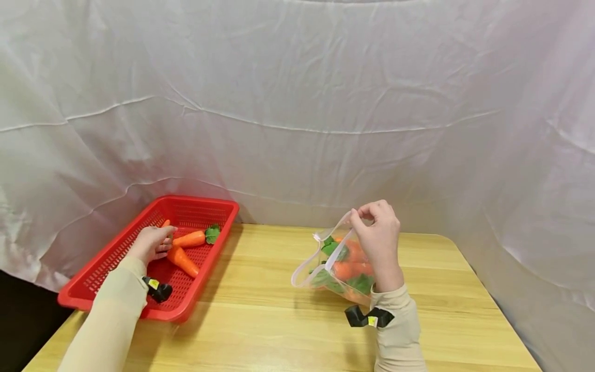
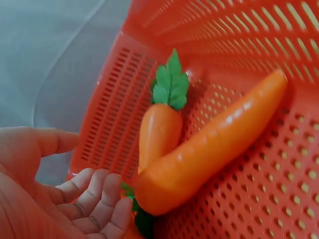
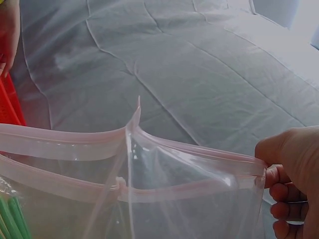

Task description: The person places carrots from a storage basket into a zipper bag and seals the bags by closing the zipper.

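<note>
My left hand (image 1: 151, 244) is over the red plastic basket (image 1: 218, 258), thumb and fingers apart with nothing between them. Beside its fingertips, in the left wrist view, lies a bare orange carrot (image 2: 214, 144) that crosses a leafy carrot (image 2: 160, 127). More green leaf and orange show low by the fingers, partly hidden. My right hand (image 1: 380, 235) pinches the pale rim of a clear zip bag (image 3: 199, 149) at one corner. The bag's mouth gapes toward the left, and carrots (image 1: 346, 269) with green tops show through its side.
The basket stands at the left of the wooden table (image 1: 260, 330), its near corner over the table's left edge. A pale cloth (image 1: 297, 103) hangs behind and at both sides. A black wrist camera (image 1: 369, 316) sits on the right sleeve close to the bag.
</note>
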Available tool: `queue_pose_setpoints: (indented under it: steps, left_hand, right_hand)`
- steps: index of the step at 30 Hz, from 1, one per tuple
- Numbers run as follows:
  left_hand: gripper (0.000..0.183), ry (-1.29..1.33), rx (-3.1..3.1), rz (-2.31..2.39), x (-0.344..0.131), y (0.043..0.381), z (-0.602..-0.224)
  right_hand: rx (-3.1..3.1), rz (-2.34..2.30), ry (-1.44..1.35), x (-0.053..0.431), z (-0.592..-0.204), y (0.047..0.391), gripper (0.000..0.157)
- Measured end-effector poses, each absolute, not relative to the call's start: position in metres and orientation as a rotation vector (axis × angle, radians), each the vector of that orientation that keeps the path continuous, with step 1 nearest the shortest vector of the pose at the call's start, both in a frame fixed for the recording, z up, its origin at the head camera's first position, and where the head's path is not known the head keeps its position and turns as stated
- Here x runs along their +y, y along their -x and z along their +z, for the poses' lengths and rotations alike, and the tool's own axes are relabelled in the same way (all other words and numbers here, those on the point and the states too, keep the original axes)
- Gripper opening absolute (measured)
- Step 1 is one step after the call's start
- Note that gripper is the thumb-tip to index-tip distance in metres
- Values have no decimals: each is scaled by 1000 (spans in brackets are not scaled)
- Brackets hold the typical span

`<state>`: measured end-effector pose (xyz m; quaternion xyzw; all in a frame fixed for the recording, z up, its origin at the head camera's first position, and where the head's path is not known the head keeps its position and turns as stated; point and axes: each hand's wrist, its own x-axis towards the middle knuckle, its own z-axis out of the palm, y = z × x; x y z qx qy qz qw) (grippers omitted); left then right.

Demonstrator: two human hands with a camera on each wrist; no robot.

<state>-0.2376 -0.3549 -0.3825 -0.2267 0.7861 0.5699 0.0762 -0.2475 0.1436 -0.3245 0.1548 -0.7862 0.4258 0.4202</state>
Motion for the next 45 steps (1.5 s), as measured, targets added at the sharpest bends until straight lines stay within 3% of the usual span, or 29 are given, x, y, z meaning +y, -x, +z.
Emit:
queue_pose_setpoints:
  steps: [5,14,23,29,36,45]
  left_hand:
    - [45,663,2487,1471,-355,235,-387]
    - [44,654,2546,1329,-350,234,-394]
    - [70,679,2465,1454,-335,231,-395]
    - [57,689,2440,1423,-335,231,-395]
    - [61,614,2407,1381,-347,236,-393]
    - [38,566,2369,1457,-359,239,-387]
  right_hand:
    - [-1972,1073,-389,144,-324,247,16]
    - [-1983,1066,-390,145,-323,246,17]
    - [-1985,1059,-390,145,-323,245,17]
    - [-1987,1058,-389,146,-324,245,17]
    - [-1971,1031,-399,146,-324,246,17]
    - [-1984,1041,-391,146,-324,245,17]
